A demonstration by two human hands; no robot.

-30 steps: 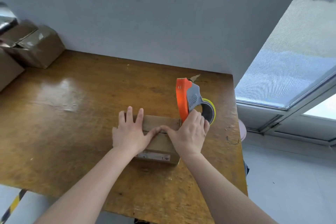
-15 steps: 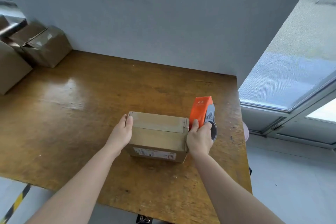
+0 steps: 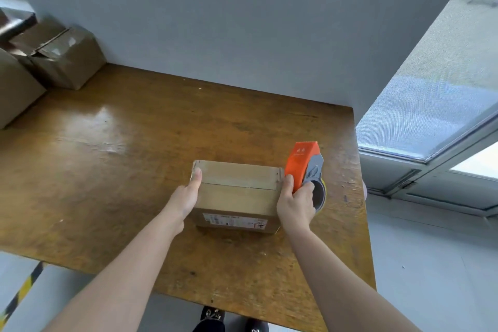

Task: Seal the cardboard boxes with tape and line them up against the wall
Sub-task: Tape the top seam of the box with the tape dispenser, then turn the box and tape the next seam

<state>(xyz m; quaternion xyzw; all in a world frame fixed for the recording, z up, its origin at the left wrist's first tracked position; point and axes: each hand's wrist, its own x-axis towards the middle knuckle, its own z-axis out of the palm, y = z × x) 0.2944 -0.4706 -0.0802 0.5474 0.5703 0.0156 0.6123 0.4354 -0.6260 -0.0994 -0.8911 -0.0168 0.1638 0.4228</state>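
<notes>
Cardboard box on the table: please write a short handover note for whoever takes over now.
Left hand presses the left side of the box, thumb on top. Right hand grips the tape dispenser, thumb at the box's right edge. The box stands front right on the table, flaps closed; top tape looks applied, but check. To do: set it against the wall by the other boxes, far left.

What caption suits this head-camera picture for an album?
A person's left hand presses a small box on a wooden table while the right hand holds an orange tape dispenser beside it.

Illegible label (image 3: 235, 222) on cardboard box (image 3: 237, 197)
</notes>
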